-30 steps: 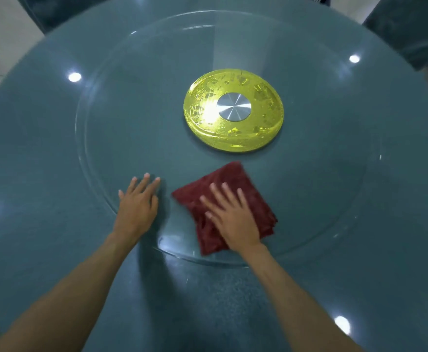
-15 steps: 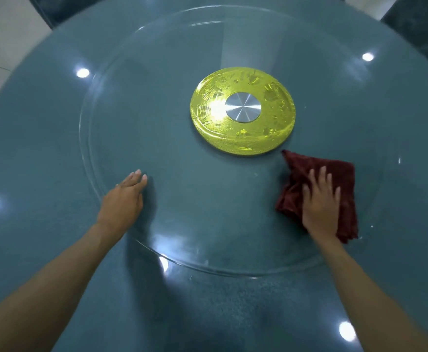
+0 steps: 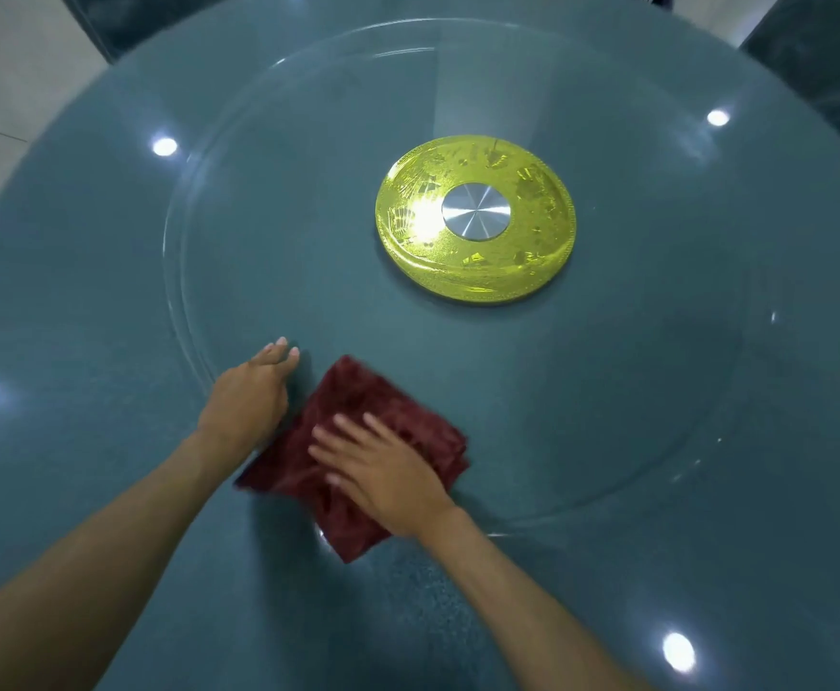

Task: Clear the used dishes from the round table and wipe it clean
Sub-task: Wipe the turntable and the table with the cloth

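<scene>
Pale tiled floor [image 3: 4, 67], upper left. Round table [image 3: 59, 291], glossy teal, ceiling-light reflections. Glass turntable [image 3: 308, 216] on it, with yellow hub [image 3: 507, 276] and silver centre disc [image 3: 476, 211]. Dark chair [image 3: 816, 57], upper right.

Left hand [image 3: 248, 396]: flat on the turntable's near-left edge, fingers straight, holding nothing. Dark red cloth [image 3: 358, 391]: folded, just beside that hand, across the turntable's near rim. Right hand [image 3: 383, 471]: flat on the cloth, fingers spread.

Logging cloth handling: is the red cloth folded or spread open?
Folded. The red cloth is a compact pad with layered edges at its right corner, pressed under the flat right hand.
</scene>
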The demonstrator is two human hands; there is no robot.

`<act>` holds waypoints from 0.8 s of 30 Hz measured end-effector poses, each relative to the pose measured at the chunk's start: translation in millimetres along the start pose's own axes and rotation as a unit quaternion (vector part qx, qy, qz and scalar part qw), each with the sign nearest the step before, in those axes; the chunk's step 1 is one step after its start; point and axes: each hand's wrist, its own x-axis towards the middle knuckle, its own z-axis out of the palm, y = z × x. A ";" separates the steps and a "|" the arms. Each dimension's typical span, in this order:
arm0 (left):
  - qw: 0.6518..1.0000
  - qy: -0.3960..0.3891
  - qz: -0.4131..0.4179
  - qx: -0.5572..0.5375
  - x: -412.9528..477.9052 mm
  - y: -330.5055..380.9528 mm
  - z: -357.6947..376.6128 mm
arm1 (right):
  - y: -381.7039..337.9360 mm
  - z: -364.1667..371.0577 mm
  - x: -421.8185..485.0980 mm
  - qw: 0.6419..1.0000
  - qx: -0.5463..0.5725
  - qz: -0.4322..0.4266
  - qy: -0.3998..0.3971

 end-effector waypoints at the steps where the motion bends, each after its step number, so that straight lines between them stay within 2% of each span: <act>1: 1.000 -0.016 0.005 0.014 3.0 -2.0 -6.2 | -3.9 0.4 -5.5 0.999 0.042 -0.016 -0.010; 3: 0.999 -0.035 0.011 0.033 13.6 -7.5 -20.9 | 7.5 -10.0 -22.1 0.993 0.119 0.000 -0.008; 6: 1.000 -0.008 0.016 0.009 29.9 -15.7 -30.6 | 48.1 -45.0 -59.6 0.965 0.215 0.132 0.072; 8: 1.000 -0.012 -0.012 -0.010 35.2 -20.6 -23.4 | 83.3 -70.8 -88.6 0.909 0.266 0.274 0.168; 10: 0.999 -0.030 -0.038 -0.018 31.6 -21.1 -11.8 | 124.7 -88.4 -113.6 0.830 0.237 0.428 0.268; 12: 0.999 -0.013 -0.042 -0.014 24.6 -17.5 -2.9 | 161.2 -97.7 -124.4 0.766 0.196 0.530 0.308; 13: 0.999 -0.005 -0.040 -0.008 21.0 -14.8 -0.8 | 174.5 -99.5 -122.9 0.755 0.183 0.552 0.304; 14: 0.999 -0.001 -0.039 -0.001 17.6 -12.0 0.4 | 183.7 -99.0 -117.8 0.765 0.158 0.555 0.286; 18: 0.999 0.008 -0.026 0.030 7.2 0.1 3.3 | 179.8 -74.2 -83.9 0.886 -0.040 0.429 0.171; 22: 0.998 0.013 0.014 0.062 -5.3 11.1 5.9 | 104.3 -41.1 -44.6 0.956 -0.082 0.272 0.078; 24: 0.997 -0.002 0.028 0.065 -7.5 12.0 0.3 | 54.0 -20.0 -31.5 0.989 -0.052 0.134 0.039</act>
